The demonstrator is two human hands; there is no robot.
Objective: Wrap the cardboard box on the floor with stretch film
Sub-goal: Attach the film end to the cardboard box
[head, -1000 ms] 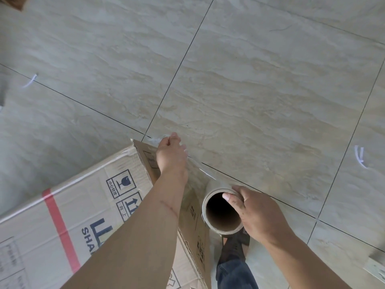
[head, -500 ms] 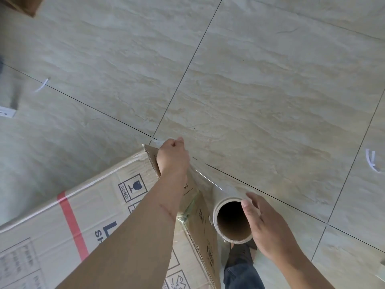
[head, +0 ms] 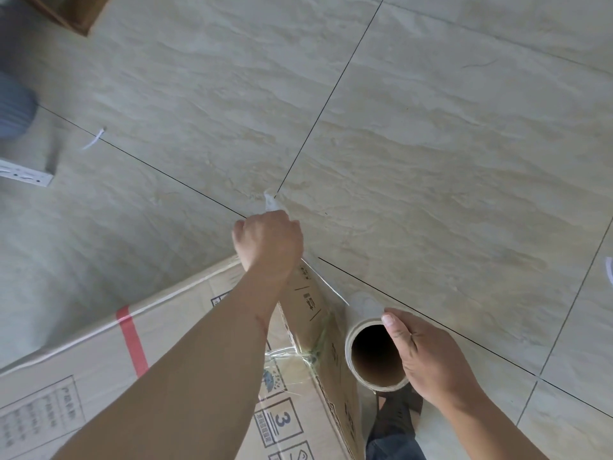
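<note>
Box (head: 109, 370) lying on the tiled floor (head: 431, 144), lower left; film (head: 326, 288) running taut from its far corner to the roll (head: 376, 351). Likely risk: the film tail is slipping or tearing at that sharp corner if tension is rising unevenly; left hand (head: 267, 242) is reaching forward, fisted around the film end; right hand (head: 431, 361) is curling around the roll's rim, thumb on top.

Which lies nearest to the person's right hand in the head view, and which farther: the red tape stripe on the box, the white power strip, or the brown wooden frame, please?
From the right hand:
1. Red tape stripe, on the cardboard box's top, to the left.
2. White power strip, on the floor at the left edge.
3. Brown wooden frame, top-left corner.
</note>
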